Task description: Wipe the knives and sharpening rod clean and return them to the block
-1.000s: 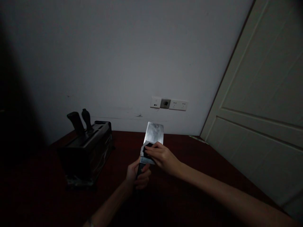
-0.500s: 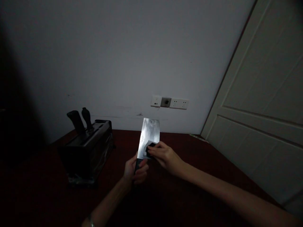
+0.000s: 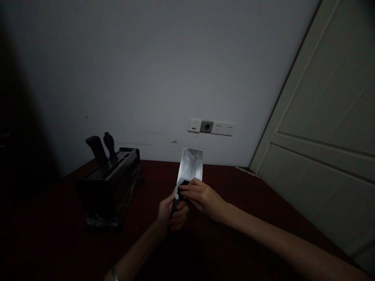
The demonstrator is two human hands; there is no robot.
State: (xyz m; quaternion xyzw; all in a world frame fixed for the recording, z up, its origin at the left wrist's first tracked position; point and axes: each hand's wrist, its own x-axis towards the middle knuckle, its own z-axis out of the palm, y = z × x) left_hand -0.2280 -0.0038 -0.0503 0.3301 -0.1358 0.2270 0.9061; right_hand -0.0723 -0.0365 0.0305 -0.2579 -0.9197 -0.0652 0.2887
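A cleaver (image 3: 191,164) with a broad, shiny blade points up and away from me above the table. My left hand (image 3: 172,212) is wrapped round its black handle. Pinched in the fingers of my right hand (image 3: 208,199) is a dark cloth (image 3: 182,188) with a pale edge. It presses on the lower end of the blade, close to the handle and just above my left fingers. My right fingertips hide part of the cloth and of the blade's base.
A dark knife block (image 3: 108,191) stands on the reddish-brown table (image 3: 228,183) at the left, with two black handles (image 3: 108,146) sticking up from it. Behind is a wall with a row of sockets (image 3: 211,127). A pale panelled door (image 3: 316,156) is at the right.
My right hand has slid the cloth down the blade towards the handle. The cleaver and my left hand have shifted slightly right in view, and the blade looks less bright.
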